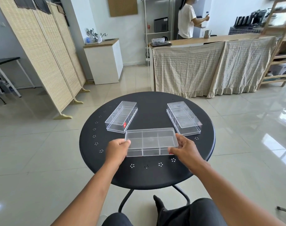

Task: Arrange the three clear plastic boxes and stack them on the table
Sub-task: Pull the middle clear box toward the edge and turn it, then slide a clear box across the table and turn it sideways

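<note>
Nearest the person on the round counter [90,144], the near box [151,141] is grasped at its ends by the left hand [117,150] and right hand [183,149]. Beyond it, apart, lie the left box [121,116] and right box [183,117]; nothing is stacked yet.

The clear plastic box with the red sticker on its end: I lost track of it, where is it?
In the head view, that clear plastic box lies left of centre on the round black table, apart from the hand-held clear box.

A folding rattan screen [41,51] stands at left beside a white sink cabinet [104,61]. A cloth-draped counter [212,67] crosses the back, a person [188,20] behind it.
</note>
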The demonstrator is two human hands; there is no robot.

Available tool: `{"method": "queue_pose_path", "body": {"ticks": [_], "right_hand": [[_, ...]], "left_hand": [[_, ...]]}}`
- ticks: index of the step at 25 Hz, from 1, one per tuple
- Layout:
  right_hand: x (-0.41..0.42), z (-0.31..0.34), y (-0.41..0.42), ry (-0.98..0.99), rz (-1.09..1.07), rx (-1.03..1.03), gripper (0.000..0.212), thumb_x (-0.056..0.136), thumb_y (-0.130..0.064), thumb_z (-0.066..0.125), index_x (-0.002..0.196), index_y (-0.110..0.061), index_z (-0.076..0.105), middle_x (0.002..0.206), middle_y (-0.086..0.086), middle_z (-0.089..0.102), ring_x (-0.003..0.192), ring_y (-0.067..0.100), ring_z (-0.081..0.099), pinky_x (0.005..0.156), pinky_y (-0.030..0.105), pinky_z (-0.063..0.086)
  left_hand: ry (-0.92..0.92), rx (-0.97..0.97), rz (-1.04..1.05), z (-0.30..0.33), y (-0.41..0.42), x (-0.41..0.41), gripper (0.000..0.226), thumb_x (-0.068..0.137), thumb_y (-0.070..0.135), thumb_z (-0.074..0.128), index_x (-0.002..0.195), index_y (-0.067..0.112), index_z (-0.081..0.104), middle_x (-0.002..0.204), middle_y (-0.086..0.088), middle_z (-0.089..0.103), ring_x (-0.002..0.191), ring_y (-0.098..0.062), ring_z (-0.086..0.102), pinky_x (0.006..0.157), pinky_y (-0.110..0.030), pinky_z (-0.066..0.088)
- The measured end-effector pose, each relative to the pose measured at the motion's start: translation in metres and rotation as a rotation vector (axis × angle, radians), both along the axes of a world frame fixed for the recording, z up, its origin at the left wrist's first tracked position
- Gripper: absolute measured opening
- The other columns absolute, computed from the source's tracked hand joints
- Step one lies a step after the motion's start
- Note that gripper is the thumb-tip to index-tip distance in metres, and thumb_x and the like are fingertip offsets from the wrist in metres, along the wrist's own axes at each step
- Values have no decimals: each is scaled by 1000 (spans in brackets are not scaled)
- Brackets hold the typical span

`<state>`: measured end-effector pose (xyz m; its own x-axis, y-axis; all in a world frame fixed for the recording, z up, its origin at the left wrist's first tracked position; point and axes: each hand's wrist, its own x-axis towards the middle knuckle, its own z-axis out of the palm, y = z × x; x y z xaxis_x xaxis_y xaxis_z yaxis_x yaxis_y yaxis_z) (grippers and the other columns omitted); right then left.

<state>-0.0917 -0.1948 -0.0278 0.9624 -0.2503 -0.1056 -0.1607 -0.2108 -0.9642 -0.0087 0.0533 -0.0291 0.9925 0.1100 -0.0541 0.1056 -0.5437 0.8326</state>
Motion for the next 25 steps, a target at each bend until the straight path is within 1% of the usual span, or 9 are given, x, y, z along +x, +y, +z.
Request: {"method": "queue_pose_path", "body": {"ticks": [2,4,7,9,11,15,19,22,25], "right_hand": [[-1,7,-4,12,-62,15,61,87,-5,78,144,-18,60,146,-3,65,131,16,65,117,42,48],[1,14,-17,23,-223,-12,71,86,-20,80,151,-8,53,139,-1,69,130,20,65,114,43,50],[7,15,-54,57,-455,14,47,86,-33,77,123,-4,72,94,-4,78,98,25,76,99,51,59],[17,14,-74,97,-518,85,44,89,-36,77,107,4,73,78,7,75,74,28,76,89,56,63],[33,10,-92,154,-509,140,54,91,-44,76,110,6,70,79,13,73,61,29,76,77,54,67],[67,3,-110,220,-464,96,66,92,-55,71,114,7,66,84,18,74,54,28,77,52,40,65],[90,4,-124,232,-424,-95,39,96,-45,69,81,-10,61,81,17,76,50,23,76,48,32,63],[111,5,-148,261,-441,-155,43,97,-43,68,84,-3,72,68,15,78,51,25,77,50,29,62],[130,7,-171,253,-484,-165,45,97,-41,68,85,1,77,73,19,79,66,32,80,48,24,60]], "left_hand": [[-82,162,19,11,-5,-1,18,86,34,61,82,16,62,85,-6,66,84,-34,61,78,-43,51],[-216,196,25,30,-19,7,26,90,28,61,108,12,71,107,-6,72,106,-34,65,91,-41,50],[-296,142,-117,62,-60,34,10,89,24,64,93,20,73,93,-5,72,94,-27,66,87,-34,49],[-197,38,-213,76,-94,65,12,88,26,68,88,18,77,88,0,71,83,-21,64,86,-32,53],[-101,-27,-289,77,-130,103,18,85,30,70,78,14,74,76,-3,67,69,-21,57,76,-32,53],[-62,98,-412,59,-199,172,37,79,27,65,57,21,37,60,-4,34,59,-22,33,61,-32,30],[15,207,-529,38,-238,226,40,85,30,67,64,26,33,67,4,35,70,-21,37,61,-34,26],[65,248,-542,22,-236,253,25,86,37,72,74,17,62,76,0,60,74,-20,54,68,-31,43],[229,109,-510,14,-221,259,41,87,41,76,107,5,73,103,-10,72,81,-21,64,68,-29,54]]}}
